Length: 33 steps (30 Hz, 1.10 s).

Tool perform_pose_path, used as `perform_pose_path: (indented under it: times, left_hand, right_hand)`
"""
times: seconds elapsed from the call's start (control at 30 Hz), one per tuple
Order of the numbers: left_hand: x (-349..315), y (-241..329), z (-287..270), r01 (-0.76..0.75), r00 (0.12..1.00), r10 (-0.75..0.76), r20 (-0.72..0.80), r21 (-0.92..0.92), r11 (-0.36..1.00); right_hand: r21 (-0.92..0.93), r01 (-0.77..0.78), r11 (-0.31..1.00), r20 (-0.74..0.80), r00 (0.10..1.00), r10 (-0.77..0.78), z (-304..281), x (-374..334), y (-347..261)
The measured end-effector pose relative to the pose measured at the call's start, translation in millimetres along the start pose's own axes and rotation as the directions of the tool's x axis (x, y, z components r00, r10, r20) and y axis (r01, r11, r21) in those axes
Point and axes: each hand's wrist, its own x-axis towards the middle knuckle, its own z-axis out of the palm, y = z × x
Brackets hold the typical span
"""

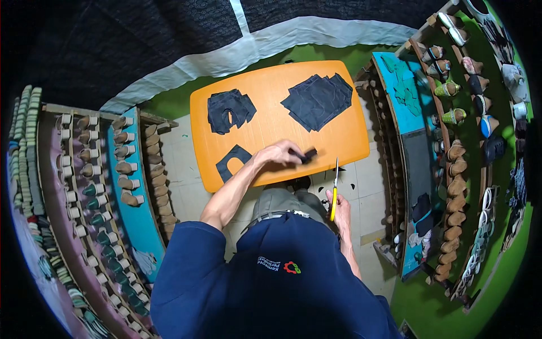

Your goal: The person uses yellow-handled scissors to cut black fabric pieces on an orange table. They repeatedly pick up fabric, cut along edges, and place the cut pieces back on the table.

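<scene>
My left hand (282,153) reaches over the front of the orange table (271,113), its fingers closed on a small dark piece of material (308,155) blurred by motion. Beside the table's front right edge, my right hand (341,212) grips yellow-handled scissors (334,203), blades pointing away from me. Under my left forearm lies a curved black cut-out piece (228,162) at the table's front left. Farther back rest two piles of black pieces: a notched one (217,107) on the left and a wider, angular one (319,101) on the right.
Dark scraps (353,187) lie on the tiled floor by the table's right front. Racks of shoe lasts (129,183) stand on my left. On my right are a blue shelf (395,96) with green pieces, brown lasts (456,203) and finished shoes (454,116). A dark curtain hangs behind the table.
</scene>
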Motion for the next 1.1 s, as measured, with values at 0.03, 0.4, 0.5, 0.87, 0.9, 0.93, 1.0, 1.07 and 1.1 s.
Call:
perform_pose_path:
  times: [0.03,0.4,0.5,0.87,0.9,0.93,1.0,1.07,1.1]
  left_hand:
    - [-8.9,16.0,12.8,-0.080,0.996,0.070,0.061,0.178,0.981]
    - [-14.2,-47.1,-5.5,0.114,0.694,0.082,-0.716,0.221,0.969]
    - [-18.1,-50.7,-0.1,0.310,0.325,0.300,-0.897,0.401,0.862]
    - [-121.3,-156.6,59.3,0.386,-0.529,-0.171,-0.831,-0.415,0.824]
    - [-128.2,-169.7,63.8,0.344,-0.555,-0.220,-0.802,-0.462,0.817]
    - [-132.3,-171.3,66.2,0.301,-0.570,-0.266,-0.777,-0.499,0.812]
    - [-138.1,-174.3,74.6,0.290,-0.515,-0.276,-0.811,-0.469,0.835]
    - [-143.1,-175.5,80.0,0.226,-0.440,-0.304,-0.845,-0.432,0.873]
    - [-141.9,-175.3,81.1,0.166,-0.442,-0.345,-0.828,-0.454,0.876]
  right_hand:
    - [0.007,0.011,1.000,0.000,1.000,-0.011,-5.2,3.3,2.8]
    - [-0.024,0.102,0.995,0.022,0.995,-0.101,-57.1,31.6,1.0]
    - [-0.149,0.179,0.972,0.034,0.984,-0.176,-68.6,43.9,17.2]
    - [-0.140,0.163,0.977,0.084,0.985,-0.152,-81.6,33.0,52.0]
    - [-0.133,0.150,0.980,0.089,0.986,-0.139,-81.1,33.9,49.4]
    - [-0.121,0.135,0.983,0.084,0.989,-0.125,-81.0,35.5,47.7]
    - [-0.160,0.188,0.969,0.120,0.978,-0.170,-79.8,44.2,45.2]
    - [-0.225,0.278,0.934,0.149,0.957,-0.249,-77.5,53.9,40.6]
    - [-0.206,0.280,0.938,0.175,0.953,-0.246,-77.6,57.7,38.5]
